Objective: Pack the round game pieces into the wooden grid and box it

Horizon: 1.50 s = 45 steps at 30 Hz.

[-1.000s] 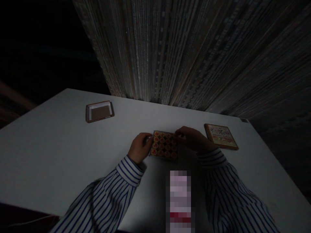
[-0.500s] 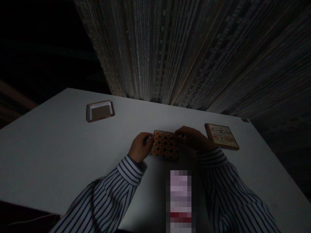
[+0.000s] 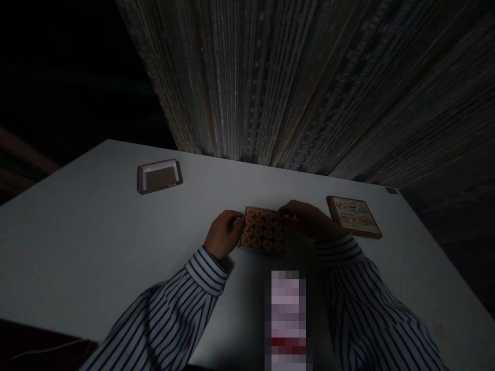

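Note:
A square block of round wooden game pieces (image 3: 262, 230) with red marks lies on the white table (image 3: 96, 242) in front of me. My left hand (image 3: 221, 234) is curled against its left side, fingers closed on the edge. Over at the block's upper right corner, my right hand (image 3: 309, 220) grips it with bent fingers. Both sleeves are white with dark stripes. The light is dim.
An open shallow box tray (image 3: 159, 176) sits at the far left of the table. A printed box lid (image 3: 354, 216) lies to the right of my right hand. A tall wall of stacked cardboard sheets (image 3: 294, 87) rises behind the table.

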### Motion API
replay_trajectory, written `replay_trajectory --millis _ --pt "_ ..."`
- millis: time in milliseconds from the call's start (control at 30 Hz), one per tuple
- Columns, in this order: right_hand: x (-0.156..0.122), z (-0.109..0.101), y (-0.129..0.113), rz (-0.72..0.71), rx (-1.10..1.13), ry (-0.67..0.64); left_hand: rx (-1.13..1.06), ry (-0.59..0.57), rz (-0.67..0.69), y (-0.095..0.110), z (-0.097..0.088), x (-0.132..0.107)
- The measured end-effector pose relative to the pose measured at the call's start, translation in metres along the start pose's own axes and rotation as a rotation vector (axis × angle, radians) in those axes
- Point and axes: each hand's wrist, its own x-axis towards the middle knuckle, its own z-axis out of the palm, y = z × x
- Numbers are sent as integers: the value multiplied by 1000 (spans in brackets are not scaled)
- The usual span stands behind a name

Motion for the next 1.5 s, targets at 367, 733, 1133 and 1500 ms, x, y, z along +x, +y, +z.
replay_trajectory --millis 367,733,1133,1500 --pt "-1 -2 -1 -7 1 -7 -17 7 9 -2 0 -1" --pt "0 1 2 20 42 10 -11 -5 -1 -1 0 0" --pt "0 -1 6 21 117 -13 -20 -12 12 -3 1 -1" --pt "1 -1 5 53 112 -40 -15 -20 9 -1 0 -1"
